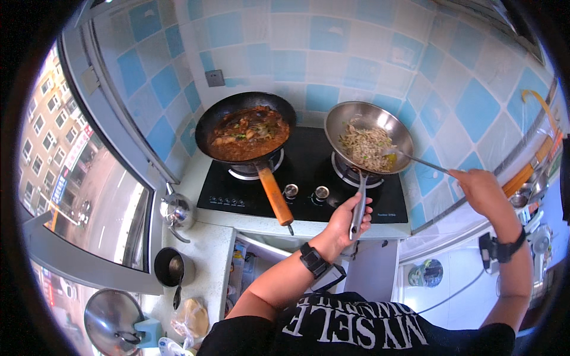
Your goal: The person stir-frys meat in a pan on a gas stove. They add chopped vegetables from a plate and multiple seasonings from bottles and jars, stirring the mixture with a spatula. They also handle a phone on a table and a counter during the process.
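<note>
My left hand [349,222] grips the metal handle of a stainless steel frying pan [396,124] over the right burner. Shredded food with green bits [365,147] lies in that pan. In my right hand [478,189] is the shaft of a metal cooking utensil [423,162], whose end reaches into the food at the pan's right side. On the left burner stands a black wok [205,131] with a wooden handle [274,193], holding a reddish-brown stew [251,135]. Neither hand touches the wok.
Two knobs sit at the front of the black gas hob [307,173]. A metal kettle [176,209], a dark pot [167,267] with a ladle, a pan lid [111,316] and a bagged food item [191,318] are at the left. Below the counter a cabinet door [372,267] stands open.
</note>
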A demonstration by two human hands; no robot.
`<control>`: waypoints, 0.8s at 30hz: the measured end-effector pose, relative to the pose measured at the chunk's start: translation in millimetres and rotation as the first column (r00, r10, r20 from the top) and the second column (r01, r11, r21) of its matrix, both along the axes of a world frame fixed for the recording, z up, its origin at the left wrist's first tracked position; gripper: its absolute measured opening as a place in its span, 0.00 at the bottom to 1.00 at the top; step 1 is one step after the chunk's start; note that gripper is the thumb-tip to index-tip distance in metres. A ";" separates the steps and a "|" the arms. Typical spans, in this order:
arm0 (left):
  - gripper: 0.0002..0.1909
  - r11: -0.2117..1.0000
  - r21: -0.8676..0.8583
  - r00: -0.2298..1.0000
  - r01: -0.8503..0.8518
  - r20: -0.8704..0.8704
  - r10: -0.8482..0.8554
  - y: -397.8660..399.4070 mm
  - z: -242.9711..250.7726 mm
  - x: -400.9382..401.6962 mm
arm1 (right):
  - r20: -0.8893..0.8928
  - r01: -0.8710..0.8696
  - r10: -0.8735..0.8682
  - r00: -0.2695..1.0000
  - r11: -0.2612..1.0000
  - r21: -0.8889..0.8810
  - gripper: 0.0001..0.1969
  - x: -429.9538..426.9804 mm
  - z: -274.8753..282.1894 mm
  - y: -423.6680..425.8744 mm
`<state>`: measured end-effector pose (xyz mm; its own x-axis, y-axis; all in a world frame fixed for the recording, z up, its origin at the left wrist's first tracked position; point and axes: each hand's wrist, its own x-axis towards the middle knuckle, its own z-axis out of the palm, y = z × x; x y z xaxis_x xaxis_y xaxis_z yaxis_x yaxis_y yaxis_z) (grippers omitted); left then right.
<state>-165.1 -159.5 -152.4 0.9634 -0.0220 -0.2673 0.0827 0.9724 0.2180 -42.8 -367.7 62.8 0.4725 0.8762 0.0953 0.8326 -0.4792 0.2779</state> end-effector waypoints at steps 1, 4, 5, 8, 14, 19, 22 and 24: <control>0.16 1.000 -0.013 1.000 -0.001 0.002 0.001 0.7 0.7 -0.7 | -0.001 -0.019 0.019 1.000 1.000 0.001 0.16 -1.3 2.8 -0.1; 0.16 1.000 -0.002 1.000 -0.017 -0.013 0.017 -0.5 3.7 -1.5 | -0.047 -0.002 -0.004 0.999 0.991 -0.137 0.14 -10.5 4.3 7.0; 0.16 1.000 -0.001 1.000 -0.022 -0.013 0.022 0.6 2.5 -1.5 | -0.048 -0.012 0.005 0.999 0.990 -0.137 0.14 -3.7 -5.6 13.2; 0.16 1.000 -0.020 1.000 0.002 0.012 -0.002 -2.9 4.3 3.2 | -0.016 0.065 -0.067 0.998 0.993 -0.099 0.13 25.3 -48.6 23.8; 0.15 0.999 -0.003 0.999 -0.038 -0.012 0.038 -0.3 1.3 -1.2 | -0.289 0.196 -0.104 0.952 0.930 0.312 0.12 62.6 -60.7 25.7; 0.15 1.000 0.006 1.000 0.002 0.002 -0.002 -4.5 3.3 2.9 | -0.541 0.474 -0.269 0.797 0.834 0.284 0.13 113.9 -107.8 17.8; 0.16 1.000 -0.015 1.000 -0.004 0.024 0.005 -7.1 2.6 4.5 | -0.996 0.751 -0.037 0.085 0.659 0.039 0.14 118.1 -137.4 31.1; 0.16 1.000 0.020 0.999 -0.002 0.038 0.001 -6.2 2.4 5.3 | -0.985 0.740 0.151 -0.086 0.671 0.038 0.14 106.8 -140.6 31.8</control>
<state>-159.8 -165.8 -150.1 0.9730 -0.0153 -0.2305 0.0722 0.9680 0.2404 64.0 -335.9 -77.7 0.6716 0.5903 -0.4478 -0.2414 -0.3971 -0.8855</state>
